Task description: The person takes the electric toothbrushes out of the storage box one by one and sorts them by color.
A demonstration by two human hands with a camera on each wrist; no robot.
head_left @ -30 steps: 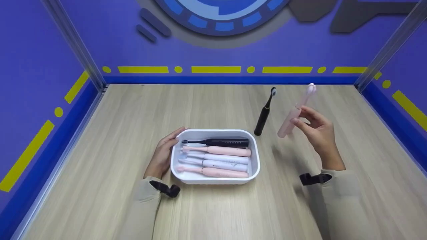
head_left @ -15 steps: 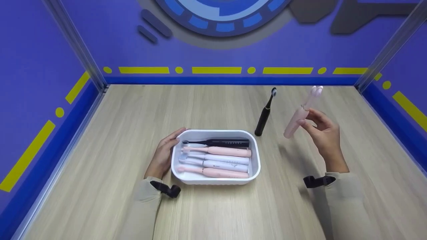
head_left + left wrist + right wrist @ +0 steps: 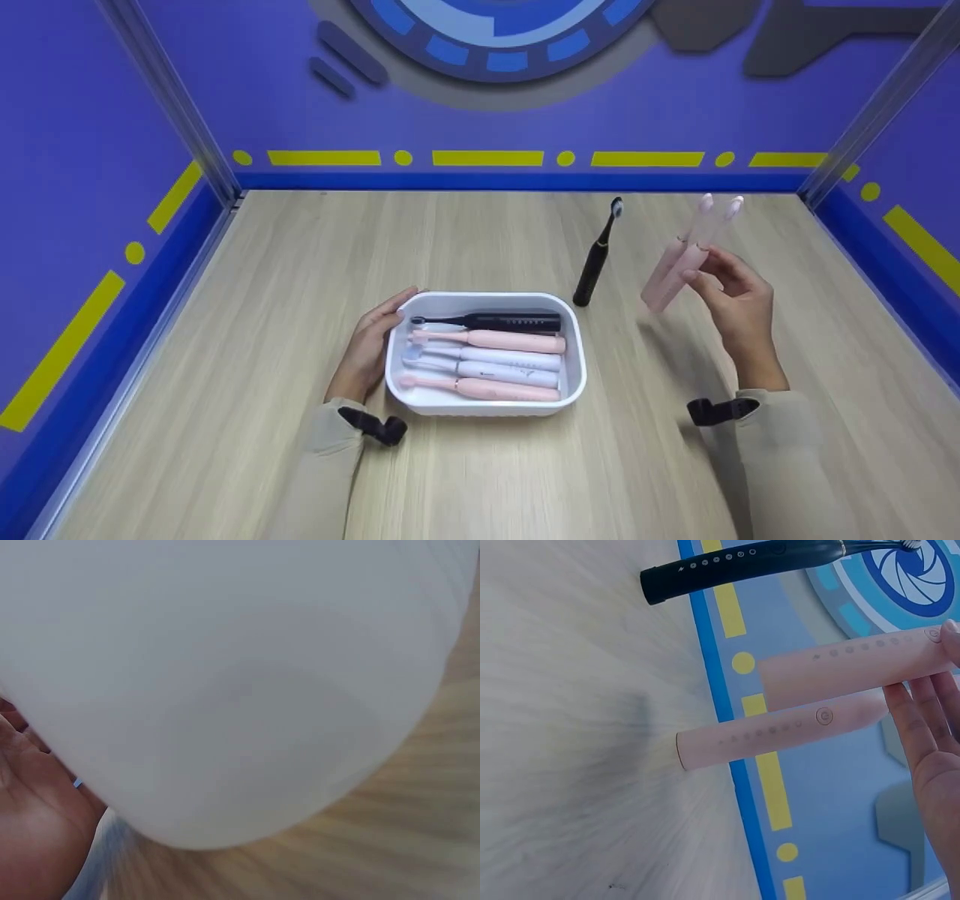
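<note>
My left hand [image 3: 365,349] holds the white plastic box [image 3: 486,409] at its left end, fingers round the far corner. In the left wrist view, the box wall [image 3: 247,720] fills most of the frame beside the palm [image 3: 37,817]. Inside the box lie several electric toothbrushes: a black one [image 3: 510,322], pink ones and white ones. My right hand [image 3: 739,300] pinches a pink electric toothbrush [image 3: 847,664] by its upper handle, head up and tilted. Close behind it stands a second pink electric toothbrush [image 3: 772,733], upright on its base.
A black electric toothbrush [image 3: 592,270] stands upright on the wooden table [image 3: 315,247], left of the pink pair. Blue-purple panels [image 3: 510,124] with yellow marks rise at the back and both sides. The box occupies the table's middle.
My right hand has shifted right with its pink toothbrush, and the second pink toothbrush behind shows more fully, the two heads now apart. The left hand and box stay put.
</note>
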